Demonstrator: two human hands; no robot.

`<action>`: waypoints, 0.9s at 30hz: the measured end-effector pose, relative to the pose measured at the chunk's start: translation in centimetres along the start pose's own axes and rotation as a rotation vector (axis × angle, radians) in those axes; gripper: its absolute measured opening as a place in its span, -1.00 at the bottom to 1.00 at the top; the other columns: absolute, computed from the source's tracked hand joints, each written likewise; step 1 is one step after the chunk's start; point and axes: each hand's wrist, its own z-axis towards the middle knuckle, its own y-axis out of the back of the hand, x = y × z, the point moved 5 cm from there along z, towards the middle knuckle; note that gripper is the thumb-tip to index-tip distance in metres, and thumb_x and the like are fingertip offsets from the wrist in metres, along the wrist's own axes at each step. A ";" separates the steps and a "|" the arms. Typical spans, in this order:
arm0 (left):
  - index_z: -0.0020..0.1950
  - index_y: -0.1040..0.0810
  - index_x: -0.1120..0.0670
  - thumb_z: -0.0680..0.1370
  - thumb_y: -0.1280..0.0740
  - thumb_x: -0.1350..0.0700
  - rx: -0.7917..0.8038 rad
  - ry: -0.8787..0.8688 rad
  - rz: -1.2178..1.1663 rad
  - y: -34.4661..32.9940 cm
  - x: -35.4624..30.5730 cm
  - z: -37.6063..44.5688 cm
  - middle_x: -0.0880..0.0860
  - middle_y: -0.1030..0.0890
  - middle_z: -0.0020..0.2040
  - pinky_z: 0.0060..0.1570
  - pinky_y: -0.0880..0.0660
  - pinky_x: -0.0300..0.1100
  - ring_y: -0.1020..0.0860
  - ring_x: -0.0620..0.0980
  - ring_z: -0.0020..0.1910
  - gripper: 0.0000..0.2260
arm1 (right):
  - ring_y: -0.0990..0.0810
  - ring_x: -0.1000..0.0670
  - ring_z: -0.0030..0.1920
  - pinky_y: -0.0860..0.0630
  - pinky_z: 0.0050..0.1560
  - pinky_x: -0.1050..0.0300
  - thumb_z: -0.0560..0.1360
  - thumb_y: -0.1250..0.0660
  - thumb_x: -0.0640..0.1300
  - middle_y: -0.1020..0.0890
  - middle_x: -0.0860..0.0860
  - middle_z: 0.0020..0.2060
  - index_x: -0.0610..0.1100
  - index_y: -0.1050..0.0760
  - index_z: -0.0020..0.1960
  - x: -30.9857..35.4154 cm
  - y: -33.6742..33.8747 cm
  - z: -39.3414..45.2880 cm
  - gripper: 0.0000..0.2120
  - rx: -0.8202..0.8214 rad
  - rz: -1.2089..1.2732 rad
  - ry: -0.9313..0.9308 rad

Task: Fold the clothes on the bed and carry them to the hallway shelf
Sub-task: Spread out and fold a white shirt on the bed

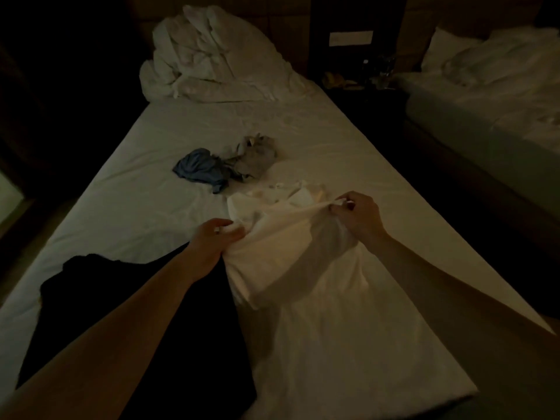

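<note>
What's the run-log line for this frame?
phase: folding | left hand: grips white garment | right hand: pinches white garment | unfolded: blue, grey, black

Open white sheet across the bed [157,189] left and mid; crumpled blue garment [198,169] beside grey garment [254,159] centre; heaped white duvet [212,56] blocking the head; black garment [145,313] near left.

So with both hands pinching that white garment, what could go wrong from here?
The left hand and right hand pinch only the white garment by its top edge, so it could slip and bunch. In this dim light it blends into the white sheet. Its hem may drag over the black garment.
</note>
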 end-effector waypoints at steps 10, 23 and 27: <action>0.22 -0.53 0.25 0.62 -0.26 0.08 -0.219 -0.088 0.431 -0.5 0.5 19.5 0.15 -0.52 0.06 0.14 -0.45 -0.03 -0.52 0.13 0.08 -0.72 | -0.50 -0.04 -0.20 -0.28 -0.34 0.19 0.49 -0.41 -0.02 -0.52 -0.01 -0.32 -0.14 -0.50 -0.22 -4.5 -10.5 16.7 -0.78 0.047 -0.185 0.009; 0.11 -0.54 0.20 0.55 -0.35 0.06 -0.119 -0.166 0.869 -1.2 5.0 26.4 0.22 -0.58 0.04 -0.03 -0.42 -0.08 -0.53 0.17 0.04 -0.77 | -0.54 -0.13 0.15 -0.41 0.07 0.19 0.48 -0.44 -0.12 -0.58 -0.13 0.11 -0.10 -0.43 0.28 -8.1 -15.8 22.0 -0.60 0.209 -0.267 -0.031; 0.09 -0.56 0.26 0.55 -0.37 0.14 -0.192 -0.235 0.657 -1.3 1.2 22.2 0.23 -0.58 0.01 -0.02 -0.44 -0.06 -0.54 0.19 0.01 -0.79 | -0.56 -0.16 0.15 -0.40 0.10 0.17 0.52 -0.41 -0.14 -0.57 -0.18 0.18 -0.20 -0.46 0.34 -4.5 -13.2 19.4 -0.58 0.204 -0.294 0.069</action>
